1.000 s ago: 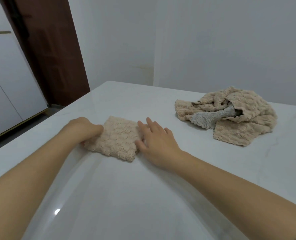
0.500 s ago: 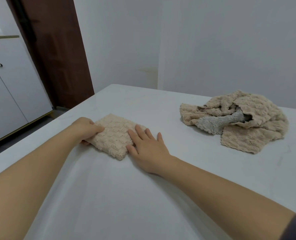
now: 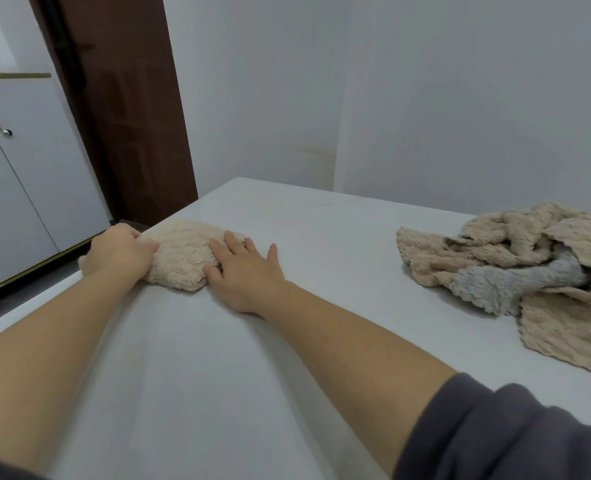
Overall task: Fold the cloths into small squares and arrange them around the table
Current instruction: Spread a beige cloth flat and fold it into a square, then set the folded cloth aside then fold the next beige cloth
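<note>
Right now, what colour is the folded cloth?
The folded cloth is beige, clearest in the head view.

Folded cloth (image 3: 183,254): beige, with a bumpy raised pattern, on a plain white counter (image 3: 321,230). Heap of cloths (image 3: 564,237): the same beige, with one pale grey cloth (image 3: 515,277) showing in it. Door (image 3: 124,98): dark brown; cabinet (image 3: 44,174): white with gold-coloured trim; sleeve (image 3: 494,438): dark grey.

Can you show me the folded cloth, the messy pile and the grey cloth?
folded cloth (image 3: 183,258): head view, top face.
messy pile (image 3: 571,334): head view, lower beige flap.
grey cloth (image 3: 515,277): head view, its fuzzy middle.
</note>
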Demonstrator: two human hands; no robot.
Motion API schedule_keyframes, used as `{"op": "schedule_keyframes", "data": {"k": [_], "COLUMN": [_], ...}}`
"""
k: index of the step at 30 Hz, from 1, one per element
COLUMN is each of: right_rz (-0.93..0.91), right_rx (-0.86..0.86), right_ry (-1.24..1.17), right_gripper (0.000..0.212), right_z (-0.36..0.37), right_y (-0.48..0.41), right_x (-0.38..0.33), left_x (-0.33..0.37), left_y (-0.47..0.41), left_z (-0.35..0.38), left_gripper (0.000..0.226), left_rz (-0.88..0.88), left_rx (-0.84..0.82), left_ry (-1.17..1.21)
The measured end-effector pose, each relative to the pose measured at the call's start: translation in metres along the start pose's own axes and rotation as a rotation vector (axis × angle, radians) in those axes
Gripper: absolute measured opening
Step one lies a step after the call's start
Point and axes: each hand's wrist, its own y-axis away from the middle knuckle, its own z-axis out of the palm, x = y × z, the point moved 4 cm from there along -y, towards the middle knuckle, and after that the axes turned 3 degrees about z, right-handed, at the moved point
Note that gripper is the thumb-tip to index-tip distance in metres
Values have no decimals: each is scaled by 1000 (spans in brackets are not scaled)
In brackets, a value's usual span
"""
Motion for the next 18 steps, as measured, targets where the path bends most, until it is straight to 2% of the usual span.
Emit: {"op": "schedule_keyframes", "data": {"k": [2, 4, 5, 7, 9, 10, 15, 18], "right_rz": [-14, -39, -42, -19, -5, -6, -10, 37], "right_rx": [4, 36, 35, -18, -57, -59, 55, 111], "right_ry": [-7, 9, 29, 52, 42, 36, 36, 85], "right_gripper": [57, 56, 56, 55, 55, 55, 55, 55], "right_z": [-3, -6, -6, -2, 1, 0, -23, -43], "right_y": [-5, -7, -6, -4, -2, 0, 25, 56], "right_x": [0, 2, 3, 7, 10, 10, 33, 66], "left_x": [6, 19, 25, 28, 21, 20, 39, 64], "left_y": [-3, 1, 5, 15, 22, 23, 47, 79], "left_z": [0, 3, 7, 25, 40, 41, 20, 19], "left_gripper": [30, 38, 39, 43, 52, 53, 55, 53], "left_rz": [54, 230, 335, 466, 470, 460, 438, 523], "left_rx": [65, 112, 81, -91, -240, -246, -56, -41], "left_ry": [-87, -92, -92, -222, -383, -398, -310, -269]}}
